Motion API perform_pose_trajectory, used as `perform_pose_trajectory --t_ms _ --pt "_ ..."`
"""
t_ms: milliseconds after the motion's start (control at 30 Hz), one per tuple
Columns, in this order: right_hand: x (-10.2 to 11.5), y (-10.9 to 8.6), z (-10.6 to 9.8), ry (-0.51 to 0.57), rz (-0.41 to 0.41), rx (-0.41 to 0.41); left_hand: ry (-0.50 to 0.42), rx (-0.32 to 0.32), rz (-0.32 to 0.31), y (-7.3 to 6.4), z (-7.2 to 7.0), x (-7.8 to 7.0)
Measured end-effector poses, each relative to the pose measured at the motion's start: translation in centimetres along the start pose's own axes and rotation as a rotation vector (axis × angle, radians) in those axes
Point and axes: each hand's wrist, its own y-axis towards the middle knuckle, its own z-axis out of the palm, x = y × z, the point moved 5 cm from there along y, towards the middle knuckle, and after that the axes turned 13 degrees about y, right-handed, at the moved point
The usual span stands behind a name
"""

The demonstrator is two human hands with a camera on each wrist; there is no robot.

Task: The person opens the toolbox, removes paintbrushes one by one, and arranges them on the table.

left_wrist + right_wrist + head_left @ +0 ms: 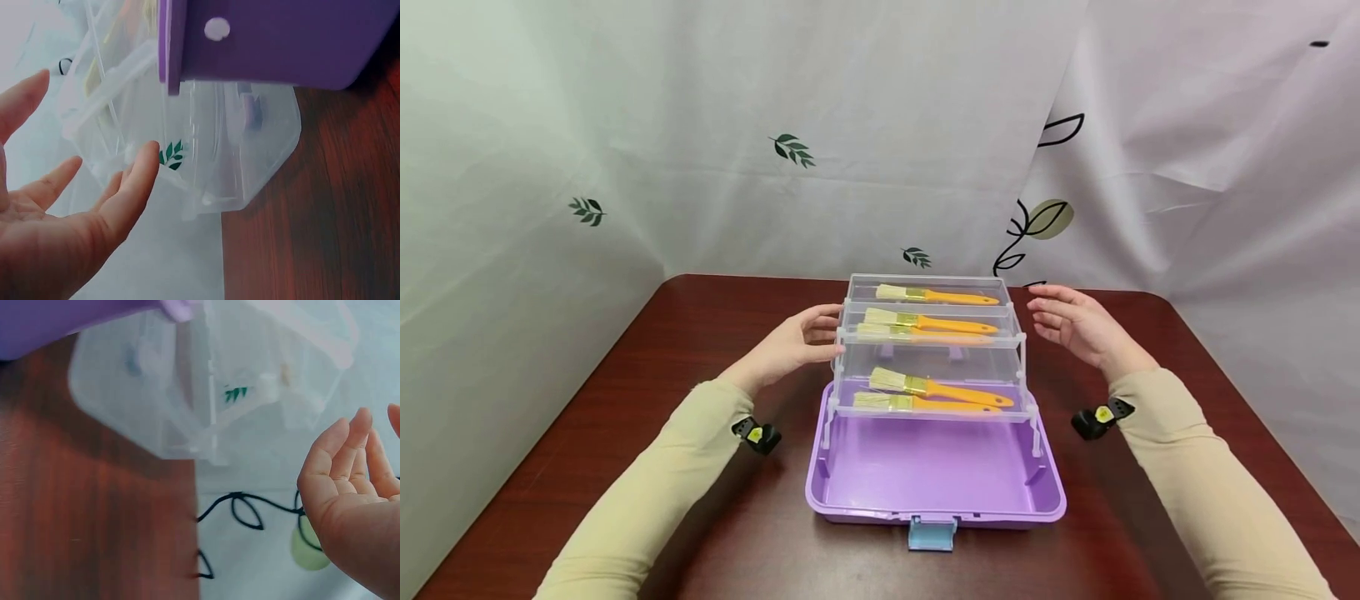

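A purple storage box stands opened on the table, its clear tiers of trays spread upward and back. Paintbrushes with yellow handles and pale bristles lie in the trays: one brush in the top tier, a pair in the middle, and another brush with a companion in the lowest. My left hand is beside the trays' left side, fingers loosely bent; contact is hard to tell. On the other side my right hand hovers apart from the trays, fingers relaxed. Neither hand holds anything.
A light blue latch hangs at the front of the box. The dark red wooden table extends around it. Behind stands a white curtain with leaf prints. The clear lid tilts back behind the purple base.
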Motion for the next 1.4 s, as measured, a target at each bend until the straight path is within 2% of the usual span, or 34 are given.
perform_pose_trajectory --t_ms 167,333,433,700,933,1067,1267,1400 --pt "1.3 0.5 1.3 -0.088 0.004 -0.031 0.087 0.013 0.004 -0.5 0.3 -0.4" --pt "1.8 1.2 2.5 -0.196 0.034 -0.047 0.137 0.032 0.041 -0.9 0.6 -0.5" --pt "1.9 1.8 3.4 -0.268 0.051 -0.048 0.134 0.047 0.05 -1.2 0.9 -0.5" --pt "1.9 3.3 5.6 -0.608 0.103 -0.034 0.098 0.092 0.035 -1.9 1.6 -0.9" --pt "1.8 4.3 6.7 -0.727 0.139 -0.024 0.092 0.135 0.046 -2.1 2.0 -1.1" --pt "1.6 4.9 7.3 -0.81 0.163 -0.025 0.096 0.13 0.041 -2.3 2.0 -1.0" --pt "1.4 6.0 8.0 -0.944 0.178 0.045 0.146 0.115 0.046 -2.4 2.0 -1.0" --pt "1.4 6.7 8.3 -1.052 0.18 0.071 0.138 0.13 0.059 -2.5 2.0 -1.1"
